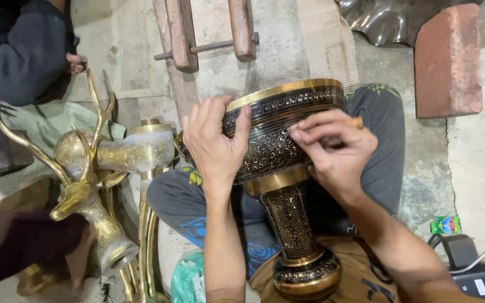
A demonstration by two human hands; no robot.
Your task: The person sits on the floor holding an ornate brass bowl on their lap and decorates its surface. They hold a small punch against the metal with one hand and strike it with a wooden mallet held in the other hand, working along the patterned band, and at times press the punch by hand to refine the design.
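Observation:
A tall brass vase [279,168] with dark engraved patterns lies tilted across my lap, its wide bowl away from me and its round foot near my belly. My left hand [215,143] grips the left side of the bowl, thumb over the rim band. My right hand [335,148] is closed around a small wooden-handled tool [355,122], with its fingertips pressed against the engraved bowl just below the rim.
A brass deer head with antlers [82,174] and other brass pieces stand at the left. Another person's dark sleeve [21,50] is at top left. A red brick [449,59] lies top right. Wooden clamp [209,31] ahead, black charger [472,269] bottom right.

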